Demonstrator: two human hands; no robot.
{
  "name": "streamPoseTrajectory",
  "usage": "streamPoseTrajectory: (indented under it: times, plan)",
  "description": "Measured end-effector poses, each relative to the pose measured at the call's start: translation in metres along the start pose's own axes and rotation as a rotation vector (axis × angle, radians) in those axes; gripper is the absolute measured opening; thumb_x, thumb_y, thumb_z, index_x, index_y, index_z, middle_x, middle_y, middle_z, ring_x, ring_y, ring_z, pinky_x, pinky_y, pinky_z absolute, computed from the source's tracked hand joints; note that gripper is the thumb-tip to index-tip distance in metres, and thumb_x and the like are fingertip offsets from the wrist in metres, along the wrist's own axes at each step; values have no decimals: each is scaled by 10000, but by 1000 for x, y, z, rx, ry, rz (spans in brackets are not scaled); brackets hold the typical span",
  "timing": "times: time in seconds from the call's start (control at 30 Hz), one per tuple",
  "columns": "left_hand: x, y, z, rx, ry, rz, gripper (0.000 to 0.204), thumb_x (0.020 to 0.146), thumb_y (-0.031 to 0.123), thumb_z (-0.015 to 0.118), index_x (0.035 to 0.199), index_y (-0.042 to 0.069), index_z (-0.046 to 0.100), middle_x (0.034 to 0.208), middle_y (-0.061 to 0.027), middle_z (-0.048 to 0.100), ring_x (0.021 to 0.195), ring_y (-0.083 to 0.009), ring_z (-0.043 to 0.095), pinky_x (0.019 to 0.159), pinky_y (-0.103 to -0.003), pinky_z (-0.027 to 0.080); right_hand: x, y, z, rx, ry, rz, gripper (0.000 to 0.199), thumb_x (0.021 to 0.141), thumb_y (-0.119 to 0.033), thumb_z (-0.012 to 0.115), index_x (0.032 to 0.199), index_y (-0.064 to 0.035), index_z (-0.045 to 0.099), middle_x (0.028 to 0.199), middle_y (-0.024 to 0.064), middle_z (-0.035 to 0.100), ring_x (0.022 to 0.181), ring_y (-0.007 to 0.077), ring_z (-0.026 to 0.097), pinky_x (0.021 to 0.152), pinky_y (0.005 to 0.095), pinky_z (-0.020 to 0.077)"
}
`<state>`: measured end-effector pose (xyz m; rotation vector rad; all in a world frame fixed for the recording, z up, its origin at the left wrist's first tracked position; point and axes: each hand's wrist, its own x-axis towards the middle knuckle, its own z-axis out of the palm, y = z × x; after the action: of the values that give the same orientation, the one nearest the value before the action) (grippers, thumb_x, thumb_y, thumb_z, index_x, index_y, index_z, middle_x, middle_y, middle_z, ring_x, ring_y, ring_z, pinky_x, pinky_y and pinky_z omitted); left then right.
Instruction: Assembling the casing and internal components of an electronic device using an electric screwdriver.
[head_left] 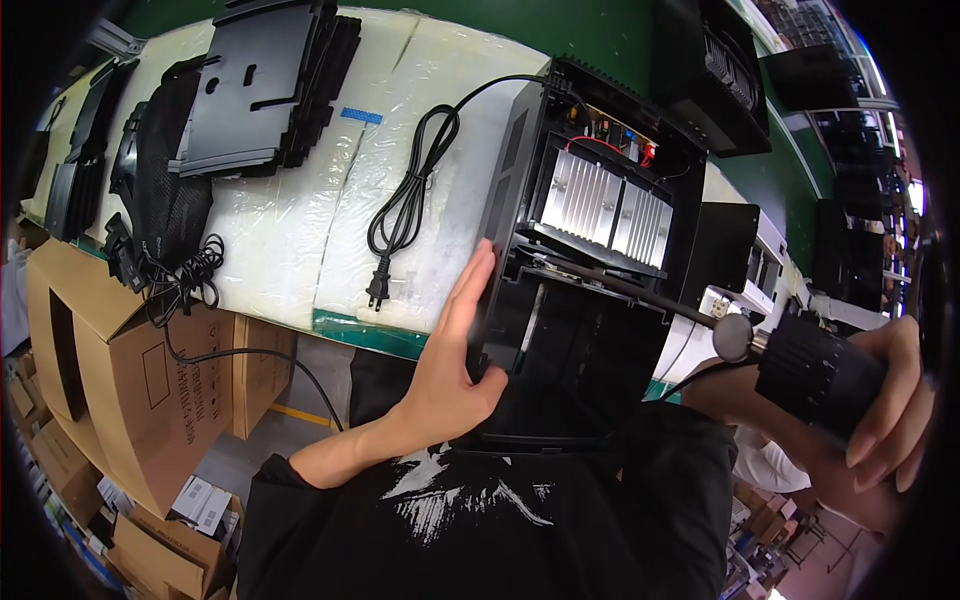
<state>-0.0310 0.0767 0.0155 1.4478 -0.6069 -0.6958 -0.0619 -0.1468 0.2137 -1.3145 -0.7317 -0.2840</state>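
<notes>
Left hand [455, 350] lies flat, fingers together, pressed on the left wall of the open black metal case [590, 250] at the near table edge; your right hand [880, 400] wraps the black powered screwdriver [800, 365], its long shaft reaching into the case below the ribbed silver heatsinks [605, 210]

The open chassis [590, 250] stands at the table's [290, 250] near edge. The power cord [410, 200] lies left of it; stacked panels [265, 85] lie far left.
</notes>
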Motion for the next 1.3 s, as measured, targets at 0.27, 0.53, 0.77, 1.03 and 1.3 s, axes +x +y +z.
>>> streamPoseTrajectory:
  times: [0.27,0.53,0.77,1.03,1.3]
  plan:
    - [1,-6,-1,13,4,72,858,624,-111,444,1436,-9,187,1496,-187,188,1404,-302,156,1125,-361,139,-18,37,-13,-29,21,55,150,865,-170,556,916,-32,527,665,75,574,542,163,575,537,227,507]
    - [1,-8,-7,15,-5,55,866,598,-85,440,1426,-42,188,1492,-212,196,1404,-303,159,1126,-363,122,-11,32,-8,-221,188,474,116,870,-39,589,793,-96,522,609,35,607,510,133,587,748,210,465]
    - [4,-8,-6,0,9,52,872,584,-91,460,1421,-23,229,1482,-206,221,1392,-337,188,1117,-381,162,10,69,-17,-98,-98,488,205,769,-50,726,826,-66,530,663,83,619,567,203,626,739,251,482]
    - [4,-9,-4,-3,25,58,873,571,-85,465,1414,-33,244,1474,-213,238,1389,-345,193,1115,-384,162,3,85,-6,-218,-101,315,209,733,23,728,808,-26,539,662,104,611,558,190,620,541,215,544]
    - [2,-13,-5,-17,42,79,869,576,-63,469,1415,-31,244,1473,-214,241,1384,-352,202,1114,-393,161,8,88,-4,-101,-181,396,209,732,64,705,813,7,521,706,132,600,603,204,632,564,279,578]
